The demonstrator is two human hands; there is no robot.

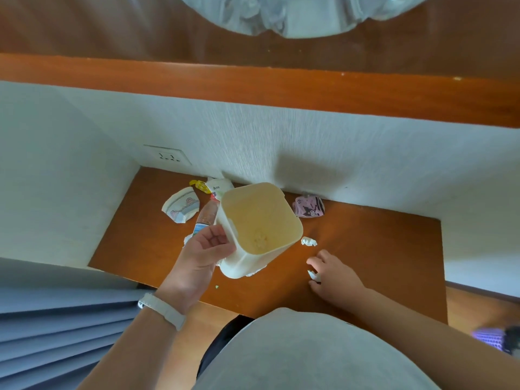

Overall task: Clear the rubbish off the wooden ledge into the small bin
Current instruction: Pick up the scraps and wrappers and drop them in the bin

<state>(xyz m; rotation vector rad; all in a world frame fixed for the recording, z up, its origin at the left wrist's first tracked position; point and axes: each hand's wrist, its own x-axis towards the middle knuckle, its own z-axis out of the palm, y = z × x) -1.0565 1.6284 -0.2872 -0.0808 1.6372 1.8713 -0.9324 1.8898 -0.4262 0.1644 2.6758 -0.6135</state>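
Your left hand grips the small cream plastic bin by its near-left rim, thumb inside, holding it tilted above the brown wooden ledge. Your right hand rests on the ledge, fingers curled and pinching a crumpled white paper scrap. Another white paper ball lies just beyond it. A pink printed wrapper sits by the wall; a white illustrated wrapper, a yellow wrapper and a clear plastic bottle lie left of the bin.
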